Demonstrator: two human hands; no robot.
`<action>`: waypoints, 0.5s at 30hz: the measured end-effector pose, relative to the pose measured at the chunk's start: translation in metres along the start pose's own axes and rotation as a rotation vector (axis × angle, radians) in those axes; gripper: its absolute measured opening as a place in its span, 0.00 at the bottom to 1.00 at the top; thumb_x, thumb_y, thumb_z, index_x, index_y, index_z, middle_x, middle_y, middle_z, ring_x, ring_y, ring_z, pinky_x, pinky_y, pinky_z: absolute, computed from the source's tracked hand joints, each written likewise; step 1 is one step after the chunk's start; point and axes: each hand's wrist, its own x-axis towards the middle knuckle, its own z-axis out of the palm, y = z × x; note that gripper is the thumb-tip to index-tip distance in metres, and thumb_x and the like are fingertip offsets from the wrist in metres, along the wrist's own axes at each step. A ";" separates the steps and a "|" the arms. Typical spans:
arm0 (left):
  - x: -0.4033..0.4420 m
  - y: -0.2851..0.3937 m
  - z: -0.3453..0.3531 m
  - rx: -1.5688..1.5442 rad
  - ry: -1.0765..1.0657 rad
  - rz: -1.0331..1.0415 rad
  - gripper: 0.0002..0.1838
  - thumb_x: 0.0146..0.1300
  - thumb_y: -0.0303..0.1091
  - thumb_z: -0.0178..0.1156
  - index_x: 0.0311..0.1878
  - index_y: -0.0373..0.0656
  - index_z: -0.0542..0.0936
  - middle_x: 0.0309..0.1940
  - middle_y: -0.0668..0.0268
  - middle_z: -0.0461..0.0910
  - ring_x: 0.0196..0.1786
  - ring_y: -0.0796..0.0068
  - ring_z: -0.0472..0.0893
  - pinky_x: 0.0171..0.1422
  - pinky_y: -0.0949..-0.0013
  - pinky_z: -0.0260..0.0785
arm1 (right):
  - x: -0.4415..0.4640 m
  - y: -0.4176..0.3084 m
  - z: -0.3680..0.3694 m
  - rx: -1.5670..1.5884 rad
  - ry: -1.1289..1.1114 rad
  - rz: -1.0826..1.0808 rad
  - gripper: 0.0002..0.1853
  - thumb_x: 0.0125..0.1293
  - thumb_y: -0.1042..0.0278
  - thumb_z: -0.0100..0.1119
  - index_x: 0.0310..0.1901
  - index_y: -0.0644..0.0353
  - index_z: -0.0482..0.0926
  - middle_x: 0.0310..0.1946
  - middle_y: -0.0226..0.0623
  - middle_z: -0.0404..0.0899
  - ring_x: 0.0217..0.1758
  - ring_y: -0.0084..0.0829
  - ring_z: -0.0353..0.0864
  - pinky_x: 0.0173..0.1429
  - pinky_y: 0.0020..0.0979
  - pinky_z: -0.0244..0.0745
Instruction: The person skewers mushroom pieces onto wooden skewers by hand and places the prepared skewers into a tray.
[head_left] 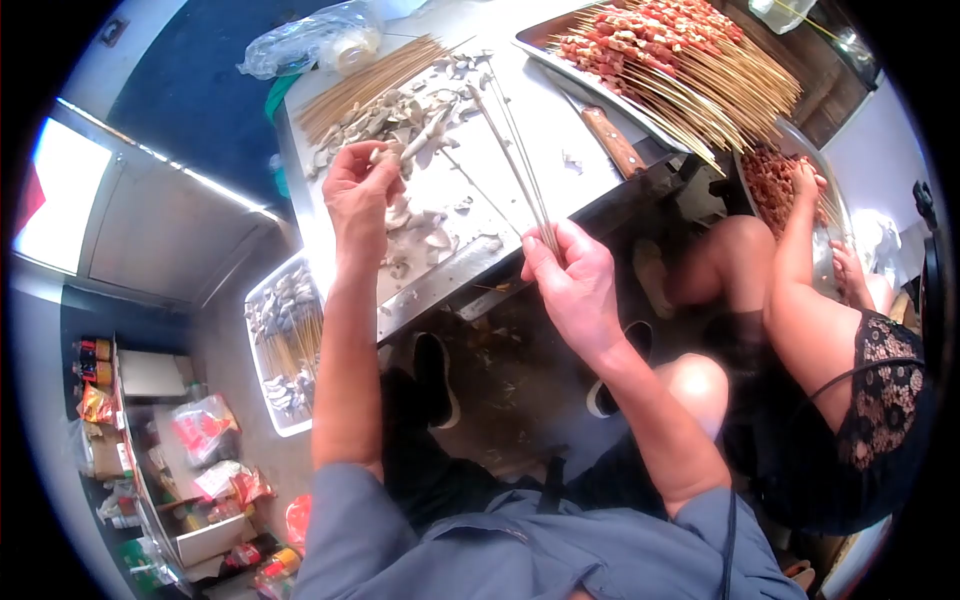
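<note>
Mid-frame, sticks [541, 218] are gripped by the right hand [572, 275], a mushroom piece [378, 155] apparently pinched by the left hand [362, 190]; skewering presumed underway, tip alignment called for.

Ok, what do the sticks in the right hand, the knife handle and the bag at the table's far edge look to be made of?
Sticks: probably bamboo or wood, dull and uncoated-looking; they are thin, straight and tan-grey.
Knife handle: likely wood, given its warm brown colour; whether it is varnished is unclear.
Bag: apparently thin, glossy plastic, see-through with crinkled highlights.
</note>
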 end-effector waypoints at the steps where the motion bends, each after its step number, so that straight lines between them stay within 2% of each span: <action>1: 0.001 -0.002 -0.004 -0.124 -0.001 -0.037 0.08 0.65 0.23 0.61 0.47 0.37 0.79 0.36 0.62 0.83 0.36 0.76 0.82 0.35 0.77 0.69 | -0.001 0.002 0.002 -0.019 -0.017 -0.023 0.05 0.68 0.74 0.58 0.37 0.66 0.79 0.19 0.29 0.76 0.22 0.15 0.71 0.27 0.24 0.66; 2: 0.002 0.000 -0.005 -0.122 0.002 -0.036 0.08 0.65 0.23 0.61 0.47 0.37 0.79 0.36 0.62 0.83 0.36 0.76 0.82 0.35 0.77 0.69 | -0.002 0.003 0.004 -0.038 -0.033 -0.047 0.05 0.68 0.74 0.58 0.37 0.67 0.79 0.19 0.29 0.75 0.22 0.15 0.71 0.27 0.24 0.67; 4: 0.005 0.003 -0.006 -0.475 0.034 -0.172 0.05 0.68 0.23 0.56 0.46 0.36 0.75 0.40 0.54 0.84 0.41 0.67 0.85 0.42 0.70 0.79 | -0.005 0.002 0.007 -0.028 -0.051 -0.044 0.05 0.68 0.74 0.58 0.37 0.67 0.79 0.19 0.30 0.75 0.22 0.16 0.71 0.27 0.24 0.67; 5: 0.007 0.001 -0.008 -0.475 0.035 -0.171 0.05 0.68 0.23 0.56 0.46 0.36 0.75 0.40 0.54 0.84 0.41 0.67 0.85 0.42 0.70 0.79 | -0.006 0.001 0.009 -0.020 -0.064 -0.041 0.05 0.68 0.74 0.58 0.37 0.67 0.79 0.19 0.30 0.75 0.22 0.16 0.72 0.27 0.24 0.67; 8: 0.010 0.001 -0.014 -0.593 0.106 -0.226 0.03 0.70 0.23 0.53 0.44 0.35 0.73 0.47 0.47 0.82 0.49 0.53 0.84 0.58 0.57 0.80 | -0.008 0.003 0.011 -0.047 -0.069 -0.046 0.06 0.68 0.75 0.58 0.34 0.67 0.77 0.18 0.33 0.74 0.21 0.17 0.71 0.27 0.26 0.66; 9: 0.009 0.002 -0.015 -0.593 0.108 -0.225 0.03 0.70 0.23 0.53 0.44 0.35 0.73 0.47 0.47 0.82 0.49 0.53 0.84 0.58 0.57 0.80 | -0.009 0.005 0.012 -0.065 -0.079 -0.042 0.07 0.68 0.75 0.58 0.33 0.67 0.76 0.17 0.35 0.74 0.21 0.18 0.71 0.26 0.27 0.66; 11: 0.009 0.005 -0.017 -0.606 0.114 -0.250 0.10 0.71 0.27 0.53 0.51 0.34 0.73 0.51 0.49 0.81 0.55 0.57 0.82 0.63 0.57 0.77 | -0.009 0.008 0.013 -0.078 -0.080 -0.049 0.07 0.68 0.75 0.58 0.32 0.68 0.76 0.17 0.36 0.73 0.21 0.19 0.71 0.26 0.28 0.66; 15: 0.008 0.011 -0.017 -0.643 0.099 -0.221 0.11 0.72 0.28 0.53 0.53 0.33 0.73 0.50 0.50 0.81 0.55 0.57 0.82 0.62 0.58 0.78 | -0.008 0.010 0.014 -0.091 -0.078 -0.079 0.08 0.68 0.74 0.58 0.32 0.68 0.75 0.16 0.39 0.72 0.20 0.19 0.70 0.25 0.29 0.65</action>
